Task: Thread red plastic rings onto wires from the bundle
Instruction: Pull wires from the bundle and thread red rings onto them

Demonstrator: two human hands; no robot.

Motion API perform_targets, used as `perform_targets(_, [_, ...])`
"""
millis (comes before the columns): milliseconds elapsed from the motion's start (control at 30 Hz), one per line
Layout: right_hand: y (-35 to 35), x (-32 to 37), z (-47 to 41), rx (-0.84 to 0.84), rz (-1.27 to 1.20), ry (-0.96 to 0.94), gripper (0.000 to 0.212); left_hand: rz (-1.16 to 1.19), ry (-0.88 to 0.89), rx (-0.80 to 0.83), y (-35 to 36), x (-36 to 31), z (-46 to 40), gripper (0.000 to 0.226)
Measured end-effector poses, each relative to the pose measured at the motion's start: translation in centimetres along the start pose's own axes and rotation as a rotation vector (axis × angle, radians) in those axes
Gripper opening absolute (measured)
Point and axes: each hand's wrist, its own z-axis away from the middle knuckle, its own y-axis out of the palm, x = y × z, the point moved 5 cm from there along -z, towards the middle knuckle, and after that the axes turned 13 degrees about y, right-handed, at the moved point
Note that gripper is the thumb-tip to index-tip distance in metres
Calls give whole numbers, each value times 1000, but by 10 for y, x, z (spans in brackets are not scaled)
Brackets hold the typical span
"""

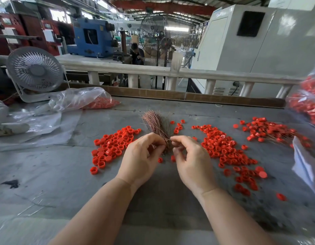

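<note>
On the desk [47, 174], the wire bundle [155, 124] lies at centre, fanning toward 12 o'clock. Both hands meet at its near end: left hand [142, 156] at 9 o'clock of it, right hand [190, 156] at 3. One ring pile [112, 145] lies at 9 o'clock, another ring heap [225, 149] at 3. A fan [35, 71] and bag [79, 98] sit at 10 o'clock.

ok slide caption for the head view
Both hands, left hand and right hand, pinch copper wire bundle among red rings.
</note>
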Motion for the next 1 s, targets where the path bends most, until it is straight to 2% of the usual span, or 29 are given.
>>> perform_targets(100, [-2,-5,-3,-8,17,28,33,-3,-17,7,1,0,0,12])
perform_targets(300, [11,1,1,197,-40,-11,41,16,-7,3,0,0,-1,13])
perform_targets(467, [12,-1,0,230,-104,23,29,56,17,-13,0,-2,-1,11])
perform_targets(567, [12,-1,-1,205,-102,26,15,50,22,-16,1,-3,-1,9])
perform_targets(833, [10,-3,-2,150,-29,26,16,-29,-48,22,3,3,1,10])
perform_targets(900, [5,-3,-4,86,-31,40,17,-54,-74,32,3,6,2,8])
perform_targets(1000, [-8,-8,-8,-100,43,95,15,-65,-110,47,3,9,3,7])
